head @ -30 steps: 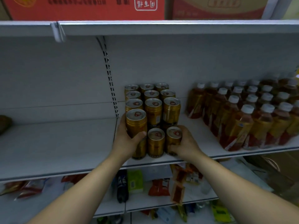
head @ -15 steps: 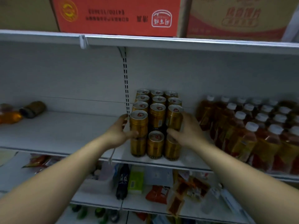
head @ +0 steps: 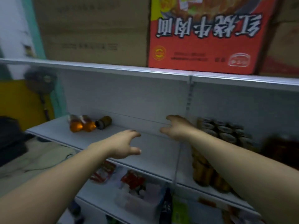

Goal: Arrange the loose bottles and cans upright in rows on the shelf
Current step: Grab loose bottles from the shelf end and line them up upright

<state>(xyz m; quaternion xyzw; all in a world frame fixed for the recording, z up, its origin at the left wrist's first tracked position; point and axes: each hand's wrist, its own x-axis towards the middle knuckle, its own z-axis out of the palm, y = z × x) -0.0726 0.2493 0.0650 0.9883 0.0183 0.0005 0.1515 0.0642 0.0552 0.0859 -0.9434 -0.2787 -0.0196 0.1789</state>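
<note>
The white metal shelf (head: 153,152) slopes across the view. At its ten o'clock end, close to the back wall, two amber bottles (head: 76,126) lie on their sides, touching. A dark brown container (head: 103,122), can or jar, lies just beside them at their three o'clock. Toward three o'clock, gold cans (head: 226,135) stand upright in rows, stacked two high. Past them are blurred dark bottles (head: 281,147).

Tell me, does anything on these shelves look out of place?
Yes. Two amber bottles and a dark can lie on their sides at the back left of the shelf, while the gold cans at the right stand upright in rows. The red carton above sits with its print upside down.
</note>
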